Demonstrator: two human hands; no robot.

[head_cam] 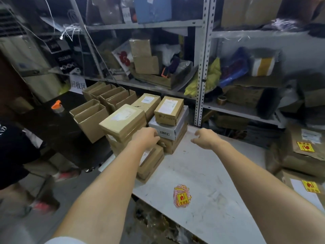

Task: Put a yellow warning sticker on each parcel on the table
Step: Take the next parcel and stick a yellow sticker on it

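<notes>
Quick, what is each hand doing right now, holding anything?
Left hand: fingers curled against the stack of parcels; whether it grips one cannot be told.
Right hand: open, loosely curled, holding nothing.

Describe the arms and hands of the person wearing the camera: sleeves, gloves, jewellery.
The left hand and right hand are bare: no gloves, rings or watch show. Both forearms are uncovered. A white sleeve shows at the top of the left arm; no sleeve shows on the right arm.
</notes>
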